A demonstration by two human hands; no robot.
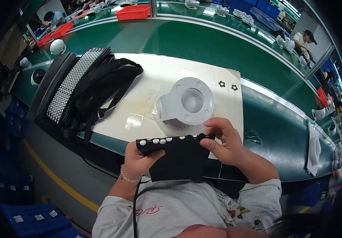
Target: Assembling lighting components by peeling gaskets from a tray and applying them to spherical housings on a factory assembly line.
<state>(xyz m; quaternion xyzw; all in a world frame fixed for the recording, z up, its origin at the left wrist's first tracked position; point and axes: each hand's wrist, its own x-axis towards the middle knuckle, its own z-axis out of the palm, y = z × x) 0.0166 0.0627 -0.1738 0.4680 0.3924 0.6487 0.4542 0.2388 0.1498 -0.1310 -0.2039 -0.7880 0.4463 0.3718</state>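
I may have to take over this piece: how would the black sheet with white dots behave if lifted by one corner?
The black sheet would probably bend, since its upper edge seems curled. It is likely light: it looks thin, and the left hand grips only one upper corner, with the right hand at the other.

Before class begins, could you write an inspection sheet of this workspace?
Surface: white rectangular board on green tabletop.
Work things: flat black sheet, white dots along its upper edge; pale plastic ring-shaped part on clear wrap.
Clutter: black mesh bag; white-dotted black strips.
Hands: left hand grips the sheet's left end; right hand has its thumb on the right end.
Cables: thin black cable before the grey shirt.
Surroundings: red plastic bins, blue plastic crates, people beyond.
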